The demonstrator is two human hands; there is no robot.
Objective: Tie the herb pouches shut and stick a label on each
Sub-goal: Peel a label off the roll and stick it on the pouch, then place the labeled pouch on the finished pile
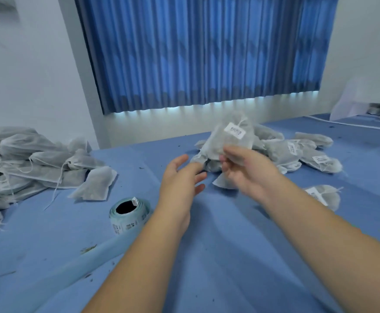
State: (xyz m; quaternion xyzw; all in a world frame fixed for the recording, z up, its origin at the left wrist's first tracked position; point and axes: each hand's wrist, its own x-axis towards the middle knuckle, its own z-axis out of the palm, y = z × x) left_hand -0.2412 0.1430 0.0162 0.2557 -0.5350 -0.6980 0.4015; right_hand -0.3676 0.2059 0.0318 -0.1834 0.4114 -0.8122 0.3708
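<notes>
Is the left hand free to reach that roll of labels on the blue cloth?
Probably yes. The left hand holds nothing, and the roll of labels sits just beside its wrist on the blue cloth, with nothing between them.

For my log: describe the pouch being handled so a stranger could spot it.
On the blue cloth below the curtain, a heap of labelled pouches lies right of centre. The held pouch is the one raised above it, pinched by the right hand, label facing the camera.
</notes>
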